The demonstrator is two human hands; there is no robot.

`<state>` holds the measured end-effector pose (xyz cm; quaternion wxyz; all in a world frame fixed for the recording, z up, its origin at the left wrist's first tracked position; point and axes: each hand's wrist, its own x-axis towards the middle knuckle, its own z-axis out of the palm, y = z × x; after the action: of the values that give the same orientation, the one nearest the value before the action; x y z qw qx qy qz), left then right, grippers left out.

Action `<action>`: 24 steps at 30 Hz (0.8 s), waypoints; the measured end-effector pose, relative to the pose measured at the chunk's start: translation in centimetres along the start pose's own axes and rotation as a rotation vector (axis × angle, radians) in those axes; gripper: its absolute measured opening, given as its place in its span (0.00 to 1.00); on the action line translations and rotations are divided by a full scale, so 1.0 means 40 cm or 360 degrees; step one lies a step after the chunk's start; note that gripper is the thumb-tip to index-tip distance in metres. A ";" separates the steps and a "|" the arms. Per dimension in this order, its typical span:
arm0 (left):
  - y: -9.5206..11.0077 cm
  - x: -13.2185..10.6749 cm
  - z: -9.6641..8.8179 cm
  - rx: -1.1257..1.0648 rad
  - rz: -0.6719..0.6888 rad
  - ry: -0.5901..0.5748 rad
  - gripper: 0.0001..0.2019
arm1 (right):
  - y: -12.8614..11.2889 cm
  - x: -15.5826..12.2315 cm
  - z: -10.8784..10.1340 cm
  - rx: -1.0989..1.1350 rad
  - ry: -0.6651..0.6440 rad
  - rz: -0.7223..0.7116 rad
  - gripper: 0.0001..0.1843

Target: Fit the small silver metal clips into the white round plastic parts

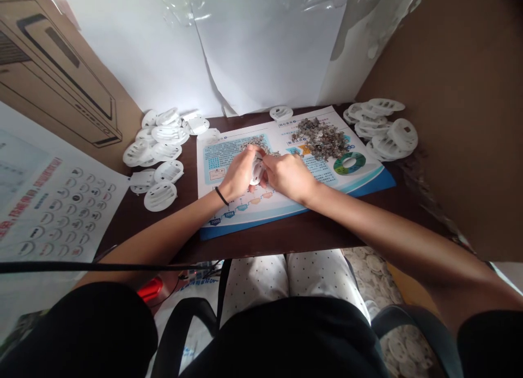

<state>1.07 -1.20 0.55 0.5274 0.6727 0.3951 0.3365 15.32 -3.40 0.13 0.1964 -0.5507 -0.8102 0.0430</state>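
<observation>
My left hand (242, 172) grips a round white plastic disc (257, 169) with slots, held tilted above a printed sheet (212, 203). Against the disc's right side, the fingers of my right hand (288, 175) are pinched together; whatever is between them is hidden. Just behind my hands lies a thin scatter of small metal pieces (261, 144). A bigger heap of such metal pieces (321, 138) sits on the sheet to the right.
Several white discs (165, 144) are piled on the left of the dark table (245, 247), and more white discs (388, 130) on the right. One white disc (281, 113) lies at the back. Cardboard walls (445, 105) flank the table. More discs (376, 274) fill a container below.
</observation>
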 end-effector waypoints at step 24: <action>-0.040 0.029 -0.047 -0.0695 -0.0335 -0.0196 0.31 | 0.036 -0.002 0.010 0.0871 0.0292 0.0094 0.12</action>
<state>-0.31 0.85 -0.58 0.7155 0.5172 0.3479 0.3154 16.46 -2.86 -0.68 0.4089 -0.5022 -0.7308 0.2157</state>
